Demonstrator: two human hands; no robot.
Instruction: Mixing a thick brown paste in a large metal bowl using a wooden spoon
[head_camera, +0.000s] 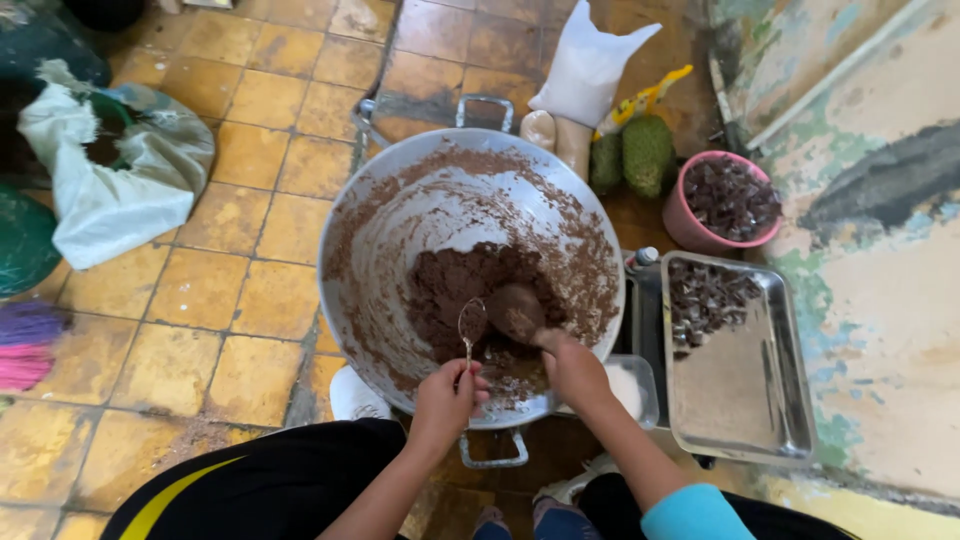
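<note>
Left hand (447, 395) fisted on metal spoon (470, 325); right hand (572, 367) grips scoop (516, 311). Brown paste (470, 290) mid-pan (400, 180). I scrape scoop clean, keep both over paste.

Tiled floor (250, 230) and what rests on it.
Yellow-brown tiles bear a big metal pan (380, 230), white sack (110, 200), white bag (585, 65), two green fruits (635, 155), pink bowl (690, 225) — and a steel tray (740, 400) beside the pan.
</note>
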